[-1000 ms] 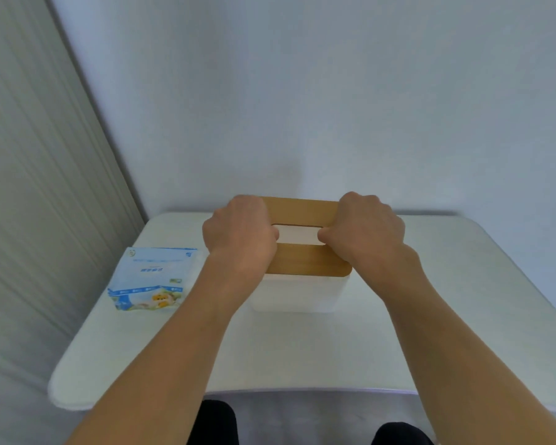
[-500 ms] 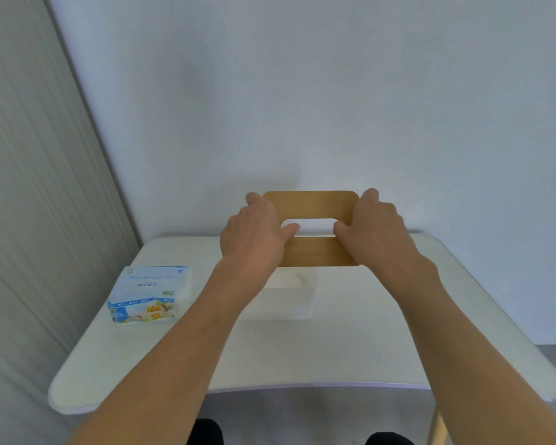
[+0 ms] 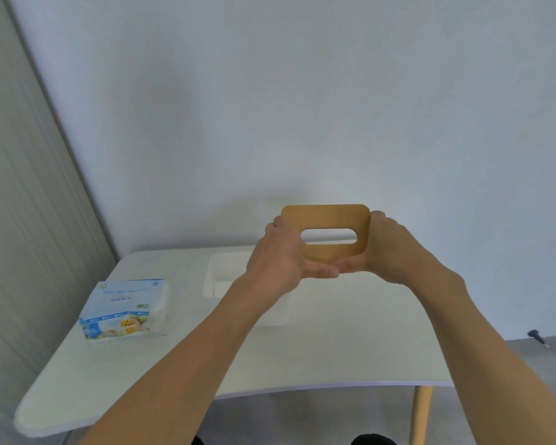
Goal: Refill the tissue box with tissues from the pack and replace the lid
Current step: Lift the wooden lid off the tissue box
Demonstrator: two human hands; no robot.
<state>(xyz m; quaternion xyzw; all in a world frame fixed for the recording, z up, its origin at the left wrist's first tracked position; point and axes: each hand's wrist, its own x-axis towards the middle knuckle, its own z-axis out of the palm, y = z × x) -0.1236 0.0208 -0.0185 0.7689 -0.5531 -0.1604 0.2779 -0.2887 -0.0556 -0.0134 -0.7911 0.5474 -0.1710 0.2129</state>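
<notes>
Left hand [image 3: 280,252] and right hand [image 3: 395,248] grip the wooden lid [image 3: 326,216] by its ends, raised above and right of the open tissue box [image 3: 220,271]. The tissue pack [image 3: 126,309] lies left on the worktop [image 3: 350,348]. A loosened grip could drop the lid onto the box.

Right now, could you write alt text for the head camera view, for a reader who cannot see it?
A person's left hand and right hand hold a wooden lid with an oval slot above a white table. The open white tissue box stands on the table, partly hidden by the left forearm, and a tissue pack lies to its left.
</notes>
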